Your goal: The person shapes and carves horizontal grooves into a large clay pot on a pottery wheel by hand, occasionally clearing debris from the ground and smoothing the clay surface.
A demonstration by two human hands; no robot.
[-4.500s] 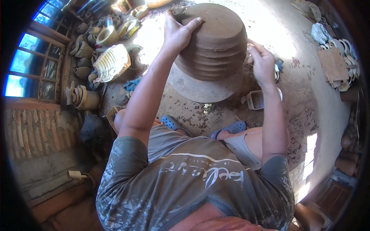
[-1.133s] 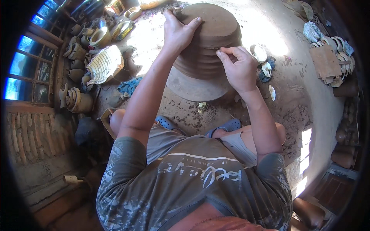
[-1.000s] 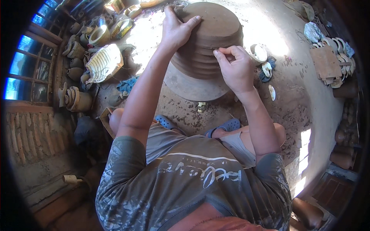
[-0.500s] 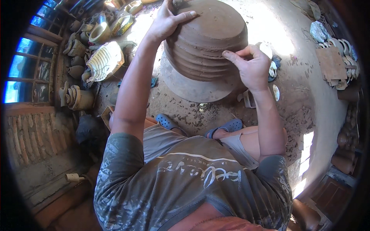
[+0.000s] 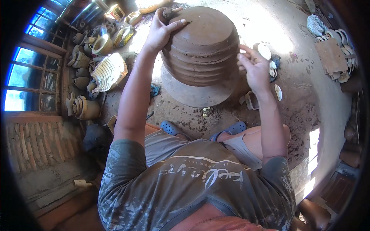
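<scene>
A large, wet-looking brown clay pot stands in front of me with a flat disc on top and several ridges round its wall. It rests on a round grey wheel or board. My left hand is at the pot's upper left, its thumb lying toward the top rim. A dark lump, seemingly clay, shows between its fingers, which are partly hidden. My right hand is just off the pot's right wall, thumb and index finger apart and the other fingers loosely bent, with nothing visible in it.
Pots and a ribbed pale vessel crowd the left by the window. Clay crumbs litter the floor near my blue clogs. Stacked curved pieces and a flat brown board stand at the right wall.
My right hand has come away from the ridged wall, its thumb and index finger spreading. My left hand stays at the pot's upper left. The whole view has shifted slightly.
</scene>
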